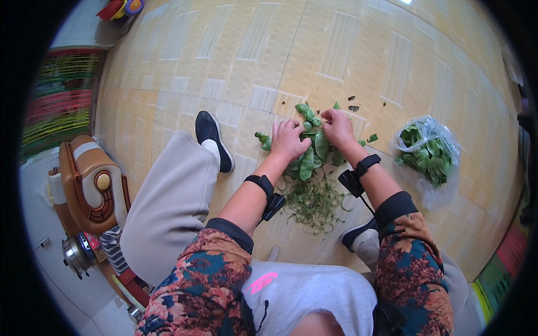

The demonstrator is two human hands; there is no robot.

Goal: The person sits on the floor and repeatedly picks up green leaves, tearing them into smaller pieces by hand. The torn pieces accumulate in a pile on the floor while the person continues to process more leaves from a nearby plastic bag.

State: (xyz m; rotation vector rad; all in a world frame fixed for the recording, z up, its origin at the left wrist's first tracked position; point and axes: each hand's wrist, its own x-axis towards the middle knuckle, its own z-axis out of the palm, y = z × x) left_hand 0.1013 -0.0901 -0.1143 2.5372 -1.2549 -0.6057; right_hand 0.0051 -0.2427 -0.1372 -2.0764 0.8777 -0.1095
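Note:
Broad green bean pods [307, 162] lie in a loose heap on the tiled floor before me. My left hand [289, 139] is over the heap's left side, its thumb apart and its fingers curled over pods. Close by, my right hand [337, 127] has its fingertips drawn together beside a curled pod [308, 113] at the far side. Whether either hand grips a pod is hidden. Thin green trimmings [313, 201] are spread on the floor on my side of the heap.
A clear plastic bag [447, 138] of green leafy vegetables [428, 153] lies on the right. Dark scraps [353, 108] dot the floor beyond the pods. My left shoe [210, 136] and right shoe [351, 235] flank the work. A brown padded armrest [90, 185] stands at left.

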